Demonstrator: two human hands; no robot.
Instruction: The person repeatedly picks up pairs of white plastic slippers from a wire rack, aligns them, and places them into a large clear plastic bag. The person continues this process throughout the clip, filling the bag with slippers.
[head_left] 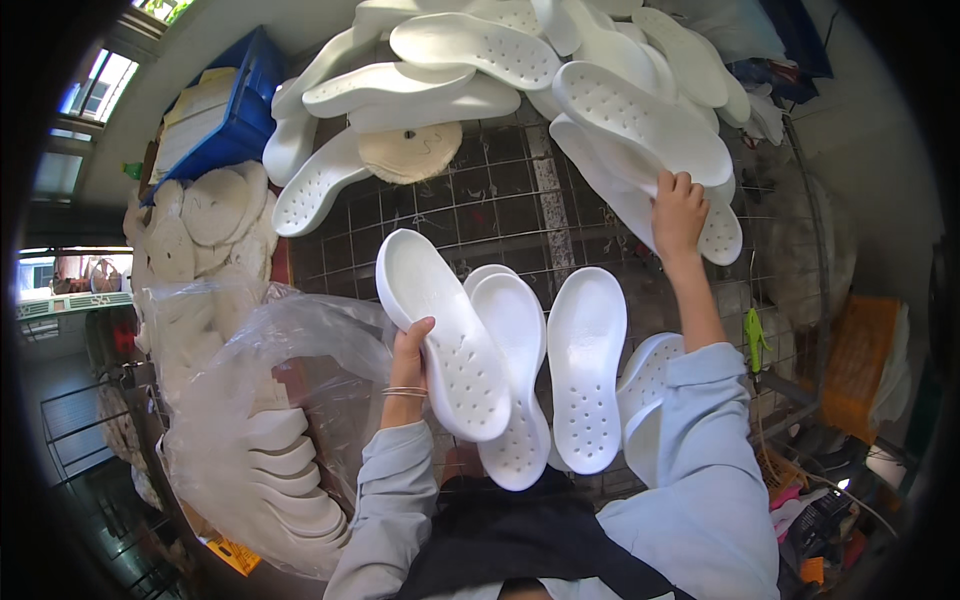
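My left hand is wrapped round the edge of a white shoe sole, tilted with its dimpled end toward me. Partly beneath that one lies another white sole, overlapping a further one. Beside them a single sole rests flat, and more soles show by my right sleeve. Reaching out to the far right, my right hand has its fingers closed over the near end of a white sole on the pile. My thumb there is hidden.
Loose white soles are heaped along the far side of a wire-mesh surface, with a round cream disc among them. At left are stacked discs, a blue crate and a clear bag of soles. Green snips hang at right.
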